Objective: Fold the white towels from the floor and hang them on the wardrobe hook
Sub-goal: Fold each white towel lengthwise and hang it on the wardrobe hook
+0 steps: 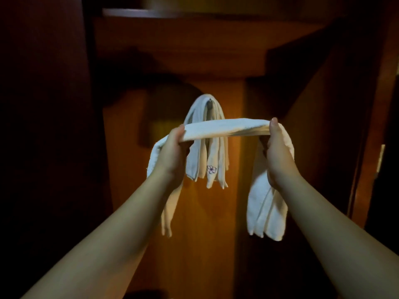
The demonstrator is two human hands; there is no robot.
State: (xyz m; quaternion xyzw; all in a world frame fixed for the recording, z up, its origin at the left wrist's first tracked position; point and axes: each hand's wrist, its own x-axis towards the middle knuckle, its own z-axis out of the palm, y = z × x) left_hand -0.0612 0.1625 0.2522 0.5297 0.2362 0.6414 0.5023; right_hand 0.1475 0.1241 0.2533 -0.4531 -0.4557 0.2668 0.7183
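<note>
A folded white towel [224,128] stretches level between my two hands, its ends drooping outside each wrist. My left hand [172,152] grips its left part, thumb on top. My right hand [277,152] grips its right part the same way. Just behind it, a small dark hook [209,102] on the wooden wardrobe panel [216,234] carries several folded white towels [207,165], one with a purple flower mark. The held towel is a little lower than the hook and in front of the hanging ones.
A wooden shelf edge [151,12] runs overhead. Dark wardrobe walls close in on the left [54,126] and right [345,104]. A door edge with a pale fitting [381,156] shows at far right.
</note>
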